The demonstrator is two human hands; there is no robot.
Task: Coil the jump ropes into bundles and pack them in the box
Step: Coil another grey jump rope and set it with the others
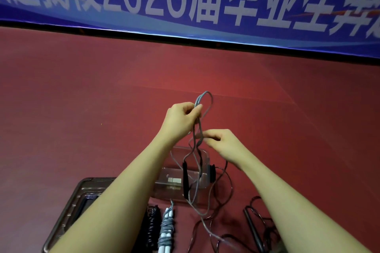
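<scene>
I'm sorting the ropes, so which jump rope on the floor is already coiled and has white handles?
The grey rope bundle, lying just right of the black coiled bundle. The rope with black handles at right still lies loose.

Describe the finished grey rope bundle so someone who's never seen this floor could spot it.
Start at the clear plastic box on the red floor. Just nearer the person lie two coiled bundles side by side. The grey rope bundle is the right one, with white handles, unlike the black bundle beside it.
</scene>
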